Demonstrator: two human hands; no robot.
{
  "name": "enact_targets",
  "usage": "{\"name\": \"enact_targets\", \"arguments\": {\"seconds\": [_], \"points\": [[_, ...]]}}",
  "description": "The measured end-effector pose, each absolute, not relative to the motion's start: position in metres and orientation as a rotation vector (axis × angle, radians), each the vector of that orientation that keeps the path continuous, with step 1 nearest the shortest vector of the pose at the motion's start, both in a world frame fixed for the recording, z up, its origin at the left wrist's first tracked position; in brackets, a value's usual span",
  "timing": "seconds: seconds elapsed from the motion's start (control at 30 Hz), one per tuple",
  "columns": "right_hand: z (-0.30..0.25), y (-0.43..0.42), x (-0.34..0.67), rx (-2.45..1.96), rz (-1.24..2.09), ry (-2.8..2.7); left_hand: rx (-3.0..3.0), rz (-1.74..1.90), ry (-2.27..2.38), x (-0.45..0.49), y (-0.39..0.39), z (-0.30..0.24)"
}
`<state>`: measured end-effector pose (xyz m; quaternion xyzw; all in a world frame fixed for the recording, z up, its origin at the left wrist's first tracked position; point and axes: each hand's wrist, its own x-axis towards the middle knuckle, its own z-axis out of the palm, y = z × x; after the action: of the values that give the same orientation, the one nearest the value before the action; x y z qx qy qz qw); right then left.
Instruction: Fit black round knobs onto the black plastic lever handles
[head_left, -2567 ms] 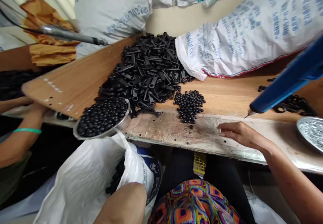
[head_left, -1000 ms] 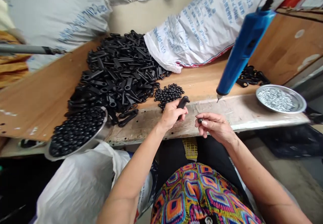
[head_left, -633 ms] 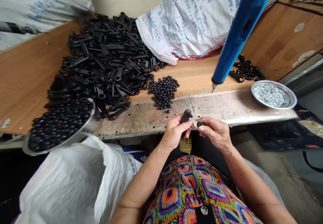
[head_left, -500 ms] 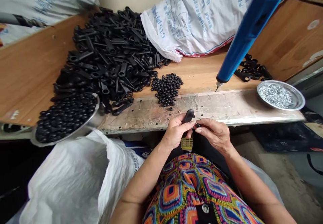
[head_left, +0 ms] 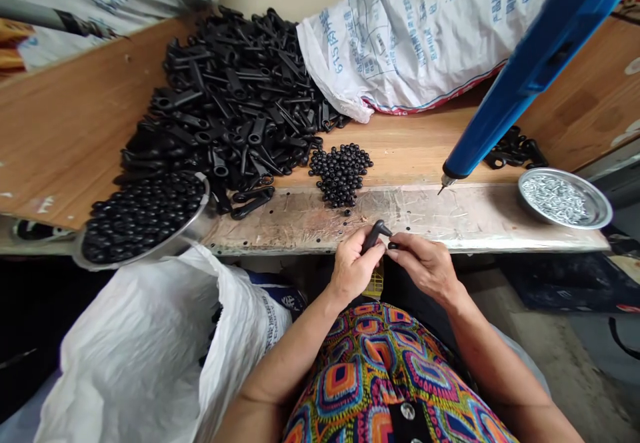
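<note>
My left hand (head_left: 353, 268) is closed round a black plastic handle piece (head_left: 376, 233), its rounded end sticking up past my thumb. My right hand (head_left: 426, 264) pinches a small black bead (head_left: 393, 246) and holds it against the handle piece. Both hands hover just in front of the bench's taped front edge (head_left: 425, 220). A small heap of black beads (head_left: 341, 172) lies on the bench just beyond my hands. A large pile of black handle pieces (head_left: 230, 106) covers the bench to the left.
A metal bowl of black beads (head_left: 143, 216) overhangs the bench at left. A blue power screwdriver (head_left: 530, 73) hangs tip-down at right, near a metal dish of screws (head_left: 563, 198). White sacks (head_left: 425, 30) lie behind; an open white bag (head_left: 145, 356) sits by my left knee.
My left hand came up from the white bag and took a handle piece. My right hand picked up a bead. Both hands drew back to the bench edge and met.
</note>
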<state>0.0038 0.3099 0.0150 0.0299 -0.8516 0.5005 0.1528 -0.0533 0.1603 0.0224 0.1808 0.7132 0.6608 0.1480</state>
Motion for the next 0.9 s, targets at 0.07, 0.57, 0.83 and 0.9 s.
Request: {"name": "enact_targets", "arguments": {"seconds": [0.07, 0.57, 0.83, 0.9], "points": [[0.014, 0.312, 0.005, -0.046, 1.787, -2.214, 0.545, 1.894, 2.139, -0.050, 0.159, 0.019], [0.011, 0.299, 0.000, -0.173, 2.578, -1.432, 0.953, 1.595, 2.820, -0.040, 0.178, 0.004], [0.006, 0.298, -0.002, -0.159, 2.553, -1.429, 0.992, 1.553, 2.879, -0.042, 0.181, 0.000], [0.005, 0.297, -0.002, -0.160, 2.546, -1.438, 1.006, 1.529, 2.898, -0.043, 0.181, -0.001]]}}
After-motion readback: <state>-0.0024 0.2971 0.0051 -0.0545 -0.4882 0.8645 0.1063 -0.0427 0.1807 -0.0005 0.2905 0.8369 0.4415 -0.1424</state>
